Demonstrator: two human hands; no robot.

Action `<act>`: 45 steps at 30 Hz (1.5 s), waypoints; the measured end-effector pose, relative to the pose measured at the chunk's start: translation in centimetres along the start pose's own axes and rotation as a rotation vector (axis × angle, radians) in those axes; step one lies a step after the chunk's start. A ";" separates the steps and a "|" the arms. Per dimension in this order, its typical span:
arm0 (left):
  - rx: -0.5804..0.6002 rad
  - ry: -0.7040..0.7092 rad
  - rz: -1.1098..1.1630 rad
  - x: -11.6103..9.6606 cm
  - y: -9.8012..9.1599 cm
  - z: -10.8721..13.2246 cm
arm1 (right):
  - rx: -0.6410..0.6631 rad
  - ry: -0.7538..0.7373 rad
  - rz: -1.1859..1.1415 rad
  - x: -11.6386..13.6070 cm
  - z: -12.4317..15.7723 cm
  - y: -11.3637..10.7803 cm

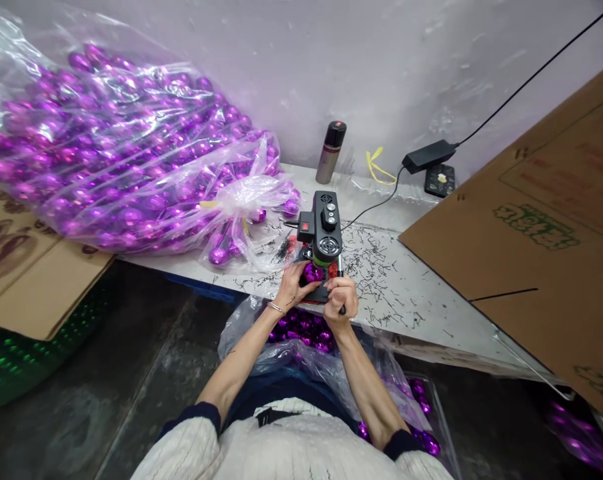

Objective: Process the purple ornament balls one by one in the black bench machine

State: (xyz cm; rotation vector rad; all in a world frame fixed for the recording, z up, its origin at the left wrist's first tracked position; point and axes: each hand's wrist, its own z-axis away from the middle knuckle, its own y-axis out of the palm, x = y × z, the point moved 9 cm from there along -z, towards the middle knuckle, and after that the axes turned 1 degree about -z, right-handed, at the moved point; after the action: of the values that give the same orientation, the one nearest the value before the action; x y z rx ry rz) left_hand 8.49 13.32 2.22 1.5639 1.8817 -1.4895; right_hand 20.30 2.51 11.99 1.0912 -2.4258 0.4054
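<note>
A small black bench machine [327,230] with a red switch stands near the table's front edge. Under its head sits a shiny purple ball [312,273], like a Christmas bauble, with the fingers of my left hand [292,287] closed around it. My right hand [342,299] is wrapped round the machine's lever [340,265], whose black end pokes out below the fist. Whether the ball touches the machine's head cannot be made out. Below the table edge, an opened clear plastic bag [266,363] lies across my lap with many purple balls [304,328] in it.
A big tied bag of purple balls [131,160] fills the left. Black bits [381,273] litter the white table [431,327]. A spray can [331,152], a yellow tie [378,167], a power adapter [430,155] and a phone [440,181] lie behind. A cardboard box [541,260] borders the right.
</note>
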 end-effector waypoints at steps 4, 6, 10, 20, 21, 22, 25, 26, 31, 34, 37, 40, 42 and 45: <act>-0.007 0.008 -0.008 0.3 0.2 0.0 | 0.024 -0.057 0.037 0.4 -0.1 0.2; -0.008 0.010 -0.006 0.4 0.2 -0.1 | 0.047 -0.105 0.058 1.1 -0.4 0.4; -0.006 0.024 0.003 0.3 0.2 -0.5 | -0.001 -0.073 0.067 2.4 -2.5 -0.2; 0.088 0.336 -0.275 -5.1 -0.4 7.9 | 0.070 0.107 0.049 3.9 -6.7 -0.5; 0.109 0.373 -0.297 -5.5 -0.5 8.7 | 0.075 0.088 0.051 3.8 -6.2 -0.6; 0.120 0.395 -0.312 -5.6 -0.8 8.9 | 0.082 0.071 0.050 3.7 -5.6 -0.5; 0.065 0.303 -0.365 -3.4 -3.4 4.9 | 0.084 0.058 0.031 3.4 -4.4 -0.4; 0.019 0.213 -0.400 -1.8 -4.9 2.2 | 0.077 0.063 0.026 3.3 -4.3 -0.4; 0.030 -0.404 -0.659 7.4 -11.3 -11.4 | 0.070 0.072 0.053 3.6 -4.4 -0.4; 0.131 -0.482 -0.652 9.2 -12.4 -15.2 | 0.084 0.055 0.061 3.8 -4.4 -0.3; 0.155 -0.484 -0.632 9.2 -12.6 -15.4 | 0.090 0.036 0.063 3.9 -4.5 -0.4; 0.100 -0.491 -0.475 8.3 -12.2 -13.5 | 0.098 0.031 0.065 4.1 -4.8 -0.3; -0.008 -0.522 -0.122 7.6 -11.5 -11.2 | 0.093 0.040 0.061 4.2 -5.0 -0.3; -0.178 -0.602 0.495 6.8 -9.4 -6.8 | 0.070 0.069 0.052 4.2 -5.7 -0.4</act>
State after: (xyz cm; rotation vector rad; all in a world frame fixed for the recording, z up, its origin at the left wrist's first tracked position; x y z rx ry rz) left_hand 0.55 23.76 5.05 1.1961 1.1498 -1.3197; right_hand 19.68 2.12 19.00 1.0271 -2.3991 0.5399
